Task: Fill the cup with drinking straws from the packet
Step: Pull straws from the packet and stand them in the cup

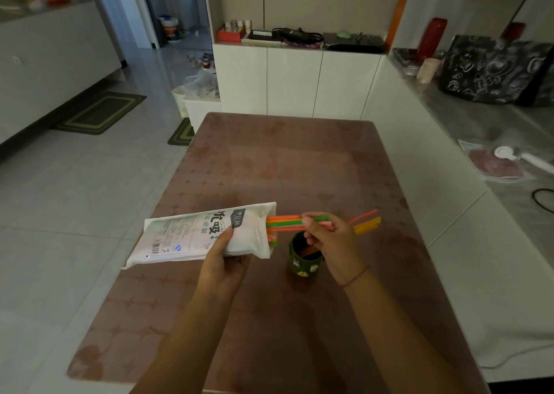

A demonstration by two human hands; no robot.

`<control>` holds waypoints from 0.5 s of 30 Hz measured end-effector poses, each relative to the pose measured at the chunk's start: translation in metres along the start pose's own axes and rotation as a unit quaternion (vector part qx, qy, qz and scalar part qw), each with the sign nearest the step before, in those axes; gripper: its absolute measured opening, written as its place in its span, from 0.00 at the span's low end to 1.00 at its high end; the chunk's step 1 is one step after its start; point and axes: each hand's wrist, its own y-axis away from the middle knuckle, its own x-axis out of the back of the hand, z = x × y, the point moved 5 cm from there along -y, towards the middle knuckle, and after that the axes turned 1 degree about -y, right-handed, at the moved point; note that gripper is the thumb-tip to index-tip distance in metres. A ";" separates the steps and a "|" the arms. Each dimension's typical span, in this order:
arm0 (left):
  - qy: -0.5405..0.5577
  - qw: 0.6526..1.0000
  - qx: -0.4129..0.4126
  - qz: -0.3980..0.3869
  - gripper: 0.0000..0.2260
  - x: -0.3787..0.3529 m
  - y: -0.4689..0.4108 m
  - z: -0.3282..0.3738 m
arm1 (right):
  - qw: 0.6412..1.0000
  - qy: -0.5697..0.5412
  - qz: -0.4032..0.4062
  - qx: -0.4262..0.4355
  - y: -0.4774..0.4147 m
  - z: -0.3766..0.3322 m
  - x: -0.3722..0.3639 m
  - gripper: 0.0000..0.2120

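My left hand [223, 261] grips a white plastic straw packet [192, 234] held roughly level above the table, its open end facing right. A bundle of several orange, green and yellow straws [284, 222] sticks out of that opening. My right hand [332, 240] is closed around the middle of the bundle, and the straw ends [367, 221] poke out past it to the right. A small dark green cup [302, 257] with stickers stands on the table just below my right hand; something brownish shows inside it.
The table [284, 165] has a pinkish star-patterned cover. White cabinets [296, 81] stand beyond its far edge. A grey counter [491, 129] on the right carries a black bag, a red bottle and a cable. Tiled floor with green mats lies left.
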 end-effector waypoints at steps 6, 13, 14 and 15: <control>0.008 0.999 -0.018 0.028 0.25 0.008 -0.006 0.011 | 0.980 -0.190 0.041 -0.037 -0.004 0.001 0.016 0.02; 0.004 1.000 0.001 0.023 0.23 0.004 -0.002 -0.003 | 0.975 -0.217 -0.010 -0.049 0.005 0.002 -0.010 0.06; 0.004 1.000 0.001 0.024 0.22 0.004 -0.002 -0.004 | 0.979 -0.200 -0.004 -0.043 0.006 0.001 -0.011 0.06; 0.004 1.000 -0.002 0.025 0.22 0.004 -0.002 -0.002 | 0.982 -0.185 0.005 -0.035 0.006 0.000 -0.010 0.05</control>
